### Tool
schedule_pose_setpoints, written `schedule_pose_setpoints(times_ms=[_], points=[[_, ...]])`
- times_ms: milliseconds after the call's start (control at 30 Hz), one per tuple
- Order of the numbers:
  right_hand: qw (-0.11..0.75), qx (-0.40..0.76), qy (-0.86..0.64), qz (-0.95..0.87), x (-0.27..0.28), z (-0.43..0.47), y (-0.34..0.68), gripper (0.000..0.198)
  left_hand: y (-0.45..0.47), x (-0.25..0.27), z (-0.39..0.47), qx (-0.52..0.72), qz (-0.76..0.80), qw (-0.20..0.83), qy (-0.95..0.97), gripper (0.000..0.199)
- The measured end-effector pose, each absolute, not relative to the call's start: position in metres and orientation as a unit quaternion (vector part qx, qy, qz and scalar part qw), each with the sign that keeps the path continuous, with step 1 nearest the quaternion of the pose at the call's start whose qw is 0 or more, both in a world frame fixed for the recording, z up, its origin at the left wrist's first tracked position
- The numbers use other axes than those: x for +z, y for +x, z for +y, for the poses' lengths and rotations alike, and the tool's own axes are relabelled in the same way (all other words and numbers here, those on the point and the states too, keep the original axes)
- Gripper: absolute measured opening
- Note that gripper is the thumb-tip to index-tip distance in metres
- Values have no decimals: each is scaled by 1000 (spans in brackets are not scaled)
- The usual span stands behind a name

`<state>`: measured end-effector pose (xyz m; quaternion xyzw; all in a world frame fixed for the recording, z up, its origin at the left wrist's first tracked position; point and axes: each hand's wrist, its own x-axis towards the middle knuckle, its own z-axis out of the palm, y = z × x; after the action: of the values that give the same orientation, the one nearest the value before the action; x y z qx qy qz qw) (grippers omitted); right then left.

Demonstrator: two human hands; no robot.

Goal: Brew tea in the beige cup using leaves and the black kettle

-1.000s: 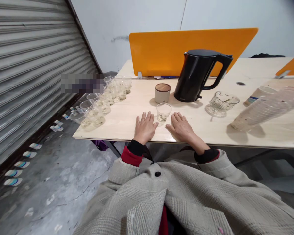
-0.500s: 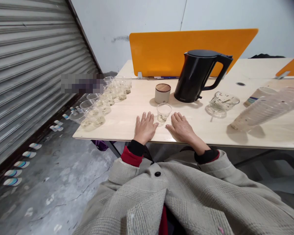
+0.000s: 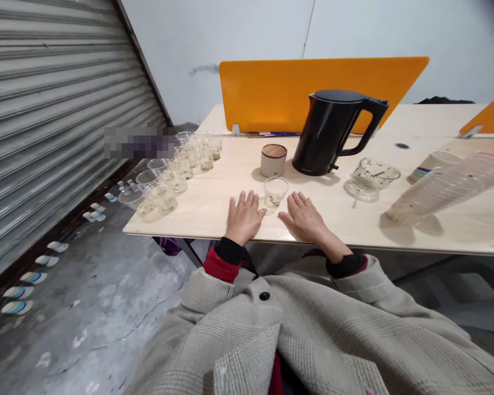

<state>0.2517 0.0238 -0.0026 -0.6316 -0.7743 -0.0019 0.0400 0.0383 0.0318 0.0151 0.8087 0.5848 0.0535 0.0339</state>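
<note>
My left hand (image 3: 245,218) lies flat on the pale wooden table (image 3: 206,214), fingers stretched out, holding nothing. To its right, my right hand (image 3: 303,217) rests palm down the same way, also empty. Between the two, just beyond the thumbs, stands a clear plastic cup (image 3: 275,193) with a little liquid and dark bits at the bottom; neither hand grips it. Behind the cup is a small beige canister (image 3: 273,161) with a wooden lid. A black electric kettle (image 3: 329,134) stands behind my right hand, its handle to the right.
Several clear cups (image 3: 167,202) with similar contents fill the table's left end. On the right are a ribbed glass bowl (image 3: 372,175), a paper cup (image 3: 434,164) and a stack of plastic cups (image 3: 448,189) lying down. An orange divider (image 3: 267,93) stands behind. Paper cups (image 3: 18,306) line the floor.
The view has shifted slightly, so things on the table appear a little lower. Both hands stay flat in place, and the cup between them has not moved.
</note>
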Motion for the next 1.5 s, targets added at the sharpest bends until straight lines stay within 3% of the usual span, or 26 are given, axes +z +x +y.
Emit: schedule_pose_setpoints(times_ms=[1500], points=[[51, -1, -625, -779, -2, 24, 254, 77, 38, 15, 31, 57, 579, 24, 813, 66]])
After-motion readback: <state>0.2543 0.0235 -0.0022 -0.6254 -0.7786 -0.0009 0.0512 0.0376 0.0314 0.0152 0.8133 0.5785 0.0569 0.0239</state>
